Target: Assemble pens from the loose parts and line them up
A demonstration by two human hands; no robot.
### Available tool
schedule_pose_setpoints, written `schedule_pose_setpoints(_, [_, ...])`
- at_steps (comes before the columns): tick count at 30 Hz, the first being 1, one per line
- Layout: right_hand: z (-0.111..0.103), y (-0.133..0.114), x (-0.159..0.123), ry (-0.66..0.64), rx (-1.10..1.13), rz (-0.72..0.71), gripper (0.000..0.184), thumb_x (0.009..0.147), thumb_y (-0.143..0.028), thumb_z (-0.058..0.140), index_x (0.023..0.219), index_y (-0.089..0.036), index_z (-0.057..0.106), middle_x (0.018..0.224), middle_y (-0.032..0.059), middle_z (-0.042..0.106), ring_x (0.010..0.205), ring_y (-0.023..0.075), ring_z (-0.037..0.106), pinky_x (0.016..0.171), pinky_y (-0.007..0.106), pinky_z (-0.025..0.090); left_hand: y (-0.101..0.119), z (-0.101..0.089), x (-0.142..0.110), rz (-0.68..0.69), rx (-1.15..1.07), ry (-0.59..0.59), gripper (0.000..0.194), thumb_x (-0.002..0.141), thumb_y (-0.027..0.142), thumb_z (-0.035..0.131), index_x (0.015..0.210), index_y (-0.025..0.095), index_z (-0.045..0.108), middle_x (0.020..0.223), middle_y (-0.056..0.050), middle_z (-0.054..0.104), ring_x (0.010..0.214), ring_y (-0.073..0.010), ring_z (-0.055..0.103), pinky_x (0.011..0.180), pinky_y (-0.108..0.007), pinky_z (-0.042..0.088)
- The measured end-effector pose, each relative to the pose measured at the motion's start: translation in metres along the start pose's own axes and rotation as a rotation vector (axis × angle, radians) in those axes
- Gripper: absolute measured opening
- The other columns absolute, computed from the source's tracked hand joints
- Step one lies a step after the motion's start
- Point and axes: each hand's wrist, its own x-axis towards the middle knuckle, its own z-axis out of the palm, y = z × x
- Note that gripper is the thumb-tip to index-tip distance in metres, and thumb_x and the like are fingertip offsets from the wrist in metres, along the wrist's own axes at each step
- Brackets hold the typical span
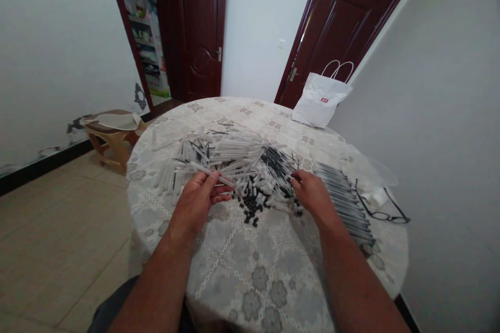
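Observation:
My left hand (198,199) pinches a white translucent pen barrel (219,176) between thumb and fingers, its lower fingers partly extended. My right hand (310,190) is over the right side of the pile, fingertips together beside dark, thin pen refills (277,162); whatever they hold is too small to make out. Between my hands lie small black plugs (250,204) and short white caps (265,179). Behind them, more white barrels (236,148) are heaped. To the right of my right hand, a row of grey, dark-cored pens (344,200) lies side by side.
The round table (234,265) wears a patterned cloth. Eyeglasses (380,215) lie at its right edge, near clear plastic film (377,170). A white paper bag (322,100) stands at the back right. A stool (113,130) is beyond the left edge, and a wall runs along the right.

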Motion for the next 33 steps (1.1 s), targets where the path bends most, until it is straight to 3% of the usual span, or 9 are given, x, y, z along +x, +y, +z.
schedule_pose_setpoints(5, [0.006, 0.0, -0.004, -0.111, -0.137, 0.063, 0.024, 0.096, -0.038, 0.057, 0.101, -0.022, 0.074, 0.1, 0.0105, 0.077, 0.095, 0.0231, 0.07, 0.075, 0.028, 0.042, -0.004, 0.003, 0.0, -0.003, -0.023, -0.01, 0.03, 0.091, 0.045, 0.066, 0.101, 0.02, 0.053, 0.097, -0.008, 0.076, 0.086, -0.0256, 0.078, 0.069, -0.037, 0.064])
schedule_pose_setpoints(11, [0.022, -0.009, -0.003, -0.098, -0.168, 0.019, 0.027, 0.098, -0.04, 0.055, 0.11, -0.022, 0.071, 0.106, 0.0106, 0.076, 0.099, 0.0227, 0.07, 0.076, 0.028, 0.044, -0.006, 0.001, 0.001, 0.006, 0.002, -0.03, 0.03, 0.087, 0.042, 0.071, 0.101, 0.019, 0.058, 0.098, -0.006, 0.074, 0.086, -0.0231, 0.077, 0.072, -0.036, 0.064])
schedule_pose_setpoints(15, [0.029, -0.012, -0.001, -0.096, -0.2, 0.034, 0.027, 0.1, -0.038, 0.051, 0.104, -0.02, 0.072, 0.103, 0.0113, 0.075, 0.097, 0.0221, 0.07, 0.074, 0.027, 0.044, -0.006, 0.002, 0.001, 0.004, 0.039, -0.013, 0.031, 0.084, 0.042, 0.073, 0.1, 0.017, 0.063, 0.098, -0.007, 0.074, 0.086, -0.0222, 0.076, 0.073, -0.035, 0.064])
schedule_pose_setpoints(19, [0.026, -0.011, -0.004, -0.011, -0.2, 0.063, 0.027, 0.101, -0.033, 0.047, 0.099, -0.02, 0.07, 0.1, 0.0114, 0.073, 0.094, 0.0225, 0.069, 0.076, 0.029, 0.044, -0.006, 0.002, 0.001, 0.003, 0.029, -0.001, 0.032, 0.082, 0.04, 0.076, 0.1, 0.015, 0.065, 0.096, -0.008, 0.074, 0.087, -0.0227, 0.075, 0.074, -0.034, 0.064])
schedule_pose_setpoints(22, [0.021, -0.01, -0.005, 0.156, -0.169, 0.083, 0.026, 0.101, -0.031, 0.046, 0.101, -0.019, 0.069, 0.101, 0.0115, 0.072, 0.092, 0.0223, 0.066, 0.077, 0.029, 0.043, -0.006, 0.002, 0.002, 0.006, 0.016, 0.0, 0.032, 0.081, 0.037, 0.077, 0.101, 0.015, 0.065, 0.096, -0.008, 0.074, 0.087, -0.0228, 0.075, 0.074, -0.034, 0.064])
schedule_pose_setpoints(29, [0.007, -0.014, -0.014, 0.567, 0.274, -0.028, 0.027, 0.1, -0.036, 0.046, 0.104, -0.018, 0.066, 0.099, 0.0125, 0.07, 0.092, 0.0245, 0.063, 0.085, 0.035, 0.046, -0.008, 0.0, 0.002, -0.018, -0.102, 0.013, 0.028, 0.084, 0.037, 0.076, 0.097, 0.016, 0.062, 0.099, -0.008, 0.075, 0.087, -0.021, 0.076, 0.072, -0.032, 0.063])
schedule_pose_setpoints(31, [0.007, -0.02, -0.02, 0.573, 0.544, -0.021, 0.027, 0.1, -0.041, 0.048, 0.102, -0.02, 0.064, 0.084, 0.0066, 0.067, 0.077, 0.0211, 0.061, 0.075, 0.032, 0.048, -0.006, 0.0, 0.001, -0.022, -0.152, 0.03, 0.028, 0.084, 0.037, 0.077, 0.094, 0.017, 0.061, 0.097, -0.007, 0.075, 0.087, -0.0209, 0.076, 0.072, -0.032, 0.063])
schedule_pose_setpoints(33, [0.01, -0.028, -0.027, 0.481, 0.831, -0.043, 0.026, 0.099, -0.044, 0.049, 0.097, -0.022, 0.062, 0.071, 0.0001, 0.061, 0.063, 0.0171, 0.056, 0.063, 0.029, 0.045, -0.005, 0.0, 0.0, -0.02, -0.194, 0.05, 0.028, 0.083, 0.036, 0.078, 0.092, 0.017, 0.06, 0.095, -0.007, 0.075, 0.086, -0.021, 0.076, 0.072, -0.032, 0.063])
